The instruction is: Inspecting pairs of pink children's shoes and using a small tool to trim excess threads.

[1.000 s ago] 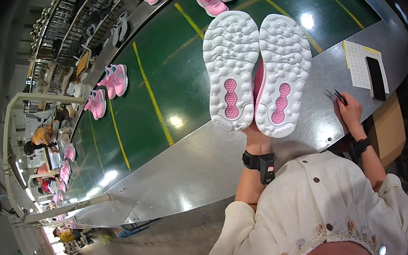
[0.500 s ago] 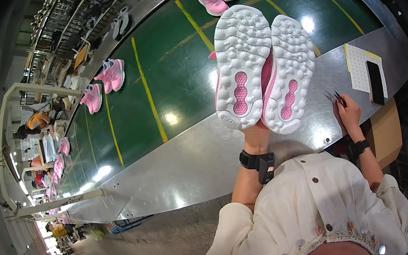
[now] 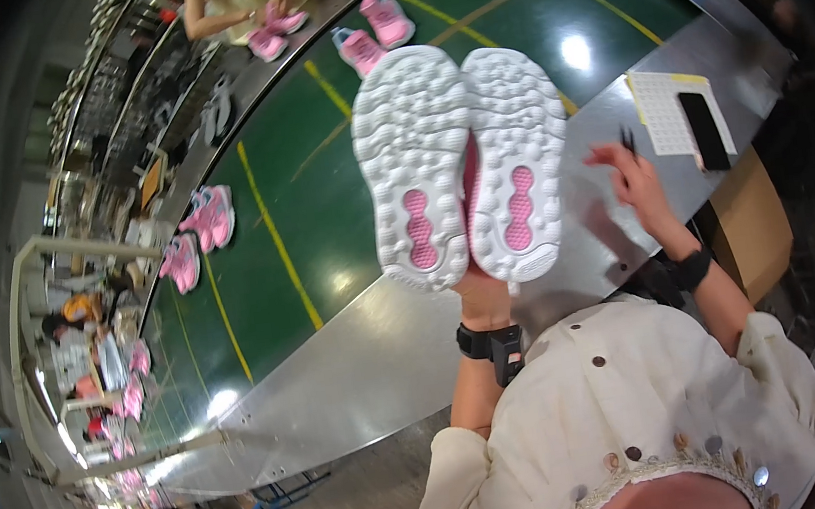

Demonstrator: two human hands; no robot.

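A pair of pink shoes held up sole-first above the conveyor's metal edge.

The pair of shoes [image 3: 462,163] is held side by side with the white, nubbed outsoles facing the camera, each sole showing a pink peanut-shaped inset near the heel; a sliver of pink upper shows in the gap between them. The left hand [image 3: 484,291] grips them from below at the heel end, closed around both, its fingers mostly hidden behind the soles, with a black wrist strap [image 3: 491,342] just under it. The right hand [image 3: 633,184] hovers over the grey metal surface [image 3: 359,360], fingers loosely curled and pinching a dark pen [image 3: 628,140]. Just beyond it lie a gridded sheet of paper [image 3: 661,110] and a black phone [image 3: 703,130]. More pink shoes [image 3: 210,217] rest on the green belt [image 3: 323,214].
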